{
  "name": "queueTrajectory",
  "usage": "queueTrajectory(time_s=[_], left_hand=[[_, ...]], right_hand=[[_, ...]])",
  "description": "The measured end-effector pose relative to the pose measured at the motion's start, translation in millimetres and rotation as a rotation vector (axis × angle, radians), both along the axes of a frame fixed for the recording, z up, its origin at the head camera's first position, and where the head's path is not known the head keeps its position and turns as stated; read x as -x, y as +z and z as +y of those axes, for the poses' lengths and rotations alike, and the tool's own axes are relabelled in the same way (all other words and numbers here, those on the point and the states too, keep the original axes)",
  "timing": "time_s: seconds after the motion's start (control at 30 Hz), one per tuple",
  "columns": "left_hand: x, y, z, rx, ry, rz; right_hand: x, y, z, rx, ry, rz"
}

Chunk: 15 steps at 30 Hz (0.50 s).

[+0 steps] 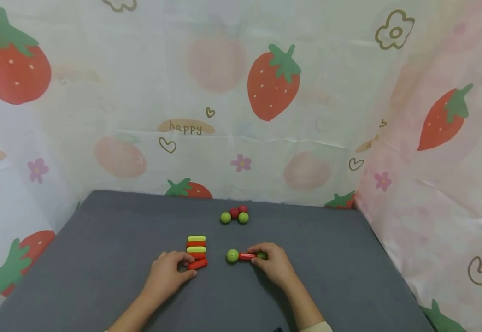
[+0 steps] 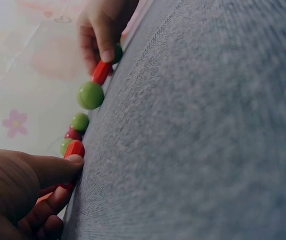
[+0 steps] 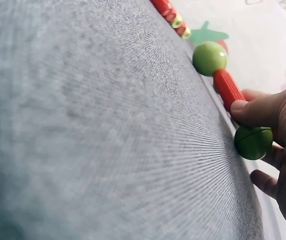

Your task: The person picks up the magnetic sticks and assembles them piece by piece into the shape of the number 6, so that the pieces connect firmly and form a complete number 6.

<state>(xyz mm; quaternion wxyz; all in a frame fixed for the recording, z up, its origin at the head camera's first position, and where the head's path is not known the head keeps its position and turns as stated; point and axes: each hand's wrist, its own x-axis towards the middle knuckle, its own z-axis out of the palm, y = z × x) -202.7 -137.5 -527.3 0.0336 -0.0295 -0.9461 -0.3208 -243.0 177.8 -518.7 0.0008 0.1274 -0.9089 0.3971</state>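
Observation:
My left hand (image 1: 168, 272) pinches a short red tube (image 1: 197, 264) between thumb and fingers. That tube lies slightly tilted at the near end of a row of yellow and red tubes (image 1: 196, 244). To the right, my right hand (image 1: 273, 263) holds a toy dumbbell, a red bar (image 3: 228, 89) with a green ball (image 3: 210, 58) at one end and another green ball (image 3: 253, 142) at the other. The thumb presses on the bar beside the nearer ball. In the head view, the fingers partly cover that end.
Two green balls (image 1: 226, 217) and two dark red balls (image 1: 234, 213) sit grouped toward the back of the grey table (image 1: 328, 276). Strawberry-printed cloth (image 1: 141, 92) stands behind and along both sides. A small dark object (image 1: 278, 329) shows at the bottom edge.

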Motion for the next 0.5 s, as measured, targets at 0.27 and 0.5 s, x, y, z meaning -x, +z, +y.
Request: queueTrajectory(time_s=[0.27, 0.5], left_hand=[[-0.8, 4.8, 4, -0.012, 0.024, -0.031], [-3.6, 7.8, 16, -0.106, 0.047, -0.005]], right_hand=[[9.2, -0.3, -5, 0.009, -0.003, -0.009], [19.3, 0.7, -10, 0.025, -0.015, -0.03]])
